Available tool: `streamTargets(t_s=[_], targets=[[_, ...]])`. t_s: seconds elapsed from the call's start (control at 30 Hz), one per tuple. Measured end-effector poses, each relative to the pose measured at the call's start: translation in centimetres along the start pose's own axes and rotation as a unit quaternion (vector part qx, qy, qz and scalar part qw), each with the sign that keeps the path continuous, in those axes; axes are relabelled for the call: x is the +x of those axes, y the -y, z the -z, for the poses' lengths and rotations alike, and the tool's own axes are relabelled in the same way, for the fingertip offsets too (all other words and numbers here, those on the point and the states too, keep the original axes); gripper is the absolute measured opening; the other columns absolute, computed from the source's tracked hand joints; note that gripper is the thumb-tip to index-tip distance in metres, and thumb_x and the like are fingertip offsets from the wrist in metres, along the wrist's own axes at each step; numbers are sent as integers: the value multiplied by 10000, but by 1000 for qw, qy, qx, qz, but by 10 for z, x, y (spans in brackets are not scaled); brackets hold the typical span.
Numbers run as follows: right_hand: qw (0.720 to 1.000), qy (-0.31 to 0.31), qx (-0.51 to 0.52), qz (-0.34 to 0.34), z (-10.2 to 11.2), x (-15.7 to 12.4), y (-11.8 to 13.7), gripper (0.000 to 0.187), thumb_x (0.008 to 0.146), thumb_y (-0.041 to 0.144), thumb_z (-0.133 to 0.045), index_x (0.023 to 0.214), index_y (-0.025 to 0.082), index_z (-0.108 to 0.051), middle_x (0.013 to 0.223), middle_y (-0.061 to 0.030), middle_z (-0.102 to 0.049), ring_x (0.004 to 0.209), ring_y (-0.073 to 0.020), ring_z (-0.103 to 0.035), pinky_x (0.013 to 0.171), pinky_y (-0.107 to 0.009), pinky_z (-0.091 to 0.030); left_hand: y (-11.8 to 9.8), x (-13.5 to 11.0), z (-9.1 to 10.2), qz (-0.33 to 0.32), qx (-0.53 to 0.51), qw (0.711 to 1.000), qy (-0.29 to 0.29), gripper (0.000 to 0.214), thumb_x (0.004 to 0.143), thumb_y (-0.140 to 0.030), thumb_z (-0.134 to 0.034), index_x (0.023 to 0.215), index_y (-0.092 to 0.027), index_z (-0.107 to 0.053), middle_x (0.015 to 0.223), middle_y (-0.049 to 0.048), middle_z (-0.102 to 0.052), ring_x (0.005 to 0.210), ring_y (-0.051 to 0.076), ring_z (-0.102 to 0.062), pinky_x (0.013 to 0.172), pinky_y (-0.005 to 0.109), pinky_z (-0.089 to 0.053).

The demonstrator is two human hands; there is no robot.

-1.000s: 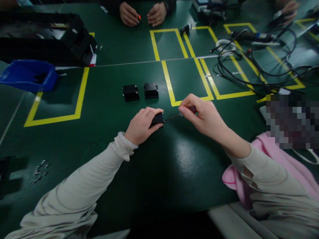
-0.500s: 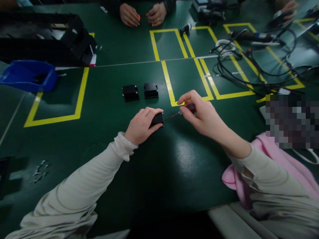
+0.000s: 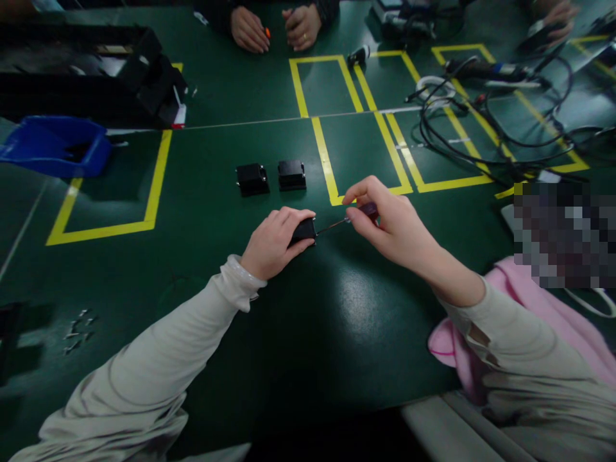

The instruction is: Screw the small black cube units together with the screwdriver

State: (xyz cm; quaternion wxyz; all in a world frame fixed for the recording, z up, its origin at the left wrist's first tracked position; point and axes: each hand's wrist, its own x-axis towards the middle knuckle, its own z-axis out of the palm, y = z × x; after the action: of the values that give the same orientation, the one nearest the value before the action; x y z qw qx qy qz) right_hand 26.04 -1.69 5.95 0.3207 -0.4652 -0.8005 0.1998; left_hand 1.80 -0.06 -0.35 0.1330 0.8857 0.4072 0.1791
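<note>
My left hand (image 3: 275, 242) is closed around a small black box (image 3: 304, 231) and holds it against the green table. In my right hand (image 3: 382, 215) is a screwdriver (image 3: 369, 210) with a dark purplish handle, gripped between thumb and fingers. Its thin shaft points left, and the tip meets the right end of the box, close to a small metal part. Whether the tip sits in a screw is too small to tell. Two similar black boxes, one at the left (image 3: 253, 179) and one at the right (image 3: 291, 174), stand just beyond my hands.
Several small screws (image 3: 74, 333) lie at lower left. A blue bin (image 3: 58, 146) and a long black housing (image 3: 86, 77) stand at the left. Black cables (image 3: 433, 138) coil at the right, above pink cloth (image 3: 539, 314). Across the table rest another person's hands (image 3: 301, 27).
My right hand has shifted very slightly around the screwdriver handle. The left hand and the box it holds stay in place.
</note>
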Motion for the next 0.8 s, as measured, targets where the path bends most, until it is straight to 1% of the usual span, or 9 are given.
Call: streamTargets(t_s=[0.1,0.2,0.3,0.4,0.47,0.57,0.67,0.73,0.8], targets=[[1000,11,-8,-6,0,0,0,109,955,302,-526,908,205,-540,694,24,-590,595,-114,-562,582,-250,-369,0,0,0,1,-1,1000,0,435,949,-343,-595,1336,-169,-496,1234,121,-599,1088,286,-572,962,449,-485],[1000,12,-6,-5,1,0,2,40,938,235,-514,957,208,-536,706,30,-592,584,-106,-553,574,-245,-366,0,0,1,3,-1,1000,1,437,948,-343,-596,1336,-169,-498,1231,121,-600,1087,287,-573,958,450,-487],[1000,10,-6,-7,1,-1,2,85,908,192,-525,991,208,-530,731,29,-593,596,-105,-557,577,-243,-374,0,0,1,3,-3,1000,1,438,947,-343,-600,1335,-163,-504,1229,122,-601,1084,289,-575,954,451,-489],[1000,11,-11,-11,1,-1,2,39,928,246,-537,940,210,-531,721,24,-594,601,-110,-557,579,-247,-373,0,0,1,1,-2,1000,-1,438,946,-334,-602,1336,-162,-503,1235,122,-600,1088,286,-575,961,448,-487],[1000,12,-13,-10,1,-1,1,78,945,281,-532,914,210,-528,712,23,-593,599,-111,-553,578,-248,-371,0,0,1,1,-1,1000,0,437,946,-332,-604,1336,-163,-503,1238,122,-601,1088,285,-574,961,446,-487],[1000,9,-8,0,1,-1,2,64,937,236,-521,990,202,-528,733,26,-586,608,-108,-556,591,-245,-390,0,0,1,2,1,1000,1,436,946,-331,-603,1336,-164,-503,1238,122,-600,1085,286,-574,956,448,-488],[1000,3,-3,7,1,-1,2,159,912,195,-526,1070,184,-519,760,25,-575,614,-106,-560,596,-243,-404,-1,0,1,3,0,1000,1,438,946,-332,-602,1337,-164,-501,1234,122,-600,1079,286,-574,949,449,-490],[1000,0,-5,1,0,-1,2,117,922,226,-540,1031,187,-528,746,25,-577,608,-109,-561,591,-245,-399,-1,0,1,3,-1,1000,1,437,947,-335,-600,1338,-166,-499,1233,121,-600,1083,286,-573,951,450,-489],[1000,2,-11,-4,0,-1,1,82,939,279,-549,940,199,-532,713,25,-580,600,-114,-562,582,-249,-387,-1,1,1,4,-3,1000,2,433,949,-339,-595,1336,-171,-498,1233,120,-600,1091,287,-571,959,453,-487]])
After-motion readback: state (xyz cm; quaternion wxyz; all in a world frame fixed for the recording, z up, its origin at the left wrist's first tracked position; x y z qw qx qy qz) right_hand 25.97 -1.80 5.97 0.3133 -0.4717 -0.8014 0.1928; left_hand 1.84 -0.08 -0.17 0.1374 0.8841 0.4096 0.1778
